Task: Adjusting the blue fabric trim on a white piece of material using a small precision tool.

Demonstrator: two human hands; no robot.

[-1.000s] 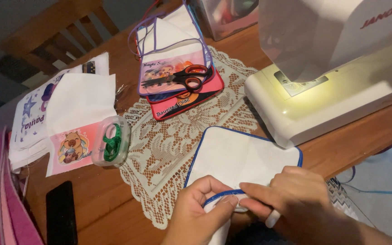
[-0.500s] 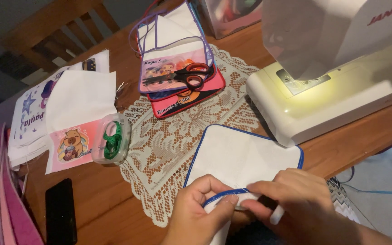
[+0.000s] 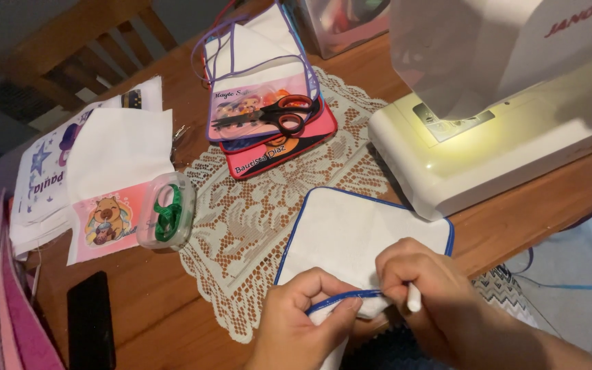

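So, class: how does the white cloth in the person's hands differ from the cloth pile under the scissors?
The white cloth is a single plain piece with blue edging; the cloth pile is stacked, with cartoon prints and purple and red edging. Both hands grip the white cloth's edge; scissors rest on the pile. Both lie on the lace mat.

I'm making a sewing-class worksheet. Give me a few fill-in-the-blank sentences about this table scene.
1. Both hands, left hand and right hand, pinch the ____ trim of the white cloth.
2. The scissors have red and ____ handles.
3. The clear container holds ____ ribbon.
4. The cloth lies partly on a lace ____.

Missing words: blue; black; green; doily
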